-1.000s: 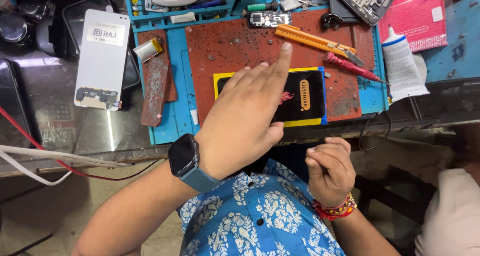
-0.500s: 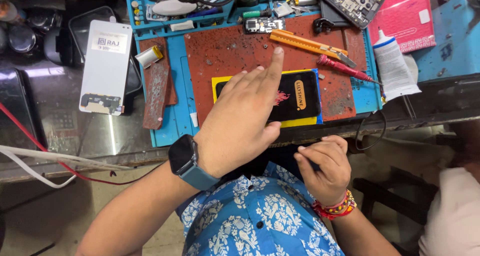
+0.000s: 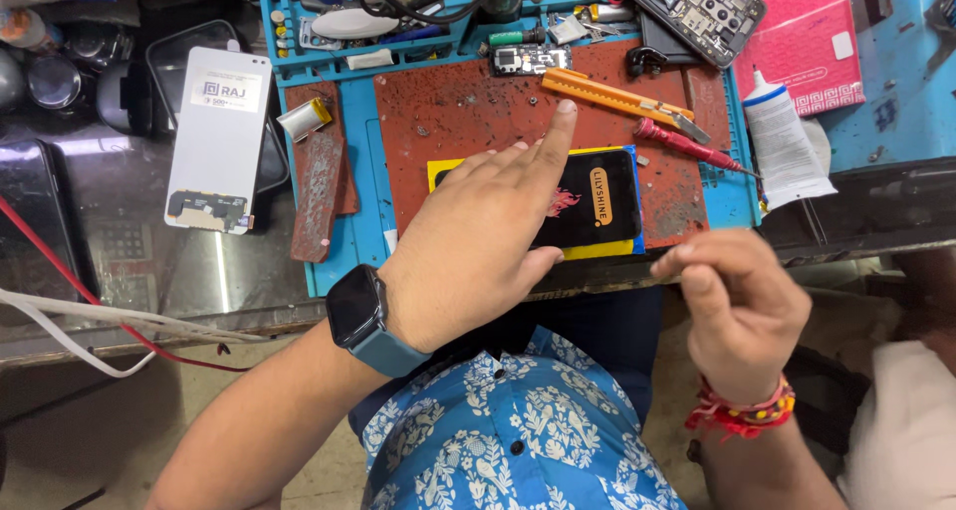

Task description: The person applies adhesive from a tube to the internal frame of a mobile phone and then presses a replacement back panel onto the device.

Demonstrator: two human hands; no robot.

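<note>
My left hand [image 3: 478, 251], with a dark smartwatch [image 3: 358, 311] on the wrist, lies flat with fingers stretched over a black phone [image 3: 597, 206]. The phone has a yellow edge and rests on the red mat [image 3: 448, 112]. The index finger points toward an orange utility knife [image 3: 612, 97]. My right hand [image 3: 742, 311], with bead bracelets at the wrist, hovers just off the table's front edge to the right of the phone. Its thumb and fingertips are pinched together, and I see nothing between them.
A red screwdriver [image 3: 687, 143] lies right of the phone. Beyond it are a white glue tube [image 3: 782, 141] and a pink box [image 3: 807, 32]. A white phone panel [image 3: 219, 141] lies left of the blue tray [image 3: 354, 171]. A small circuit board [image 3: 528, 60] and an opened phone [image 3: 697, 2] lie at the back.
My right hand has risen from my lap to the table's front edge, fingers still pinched. My left hand stays flat on the black phone.
</note>
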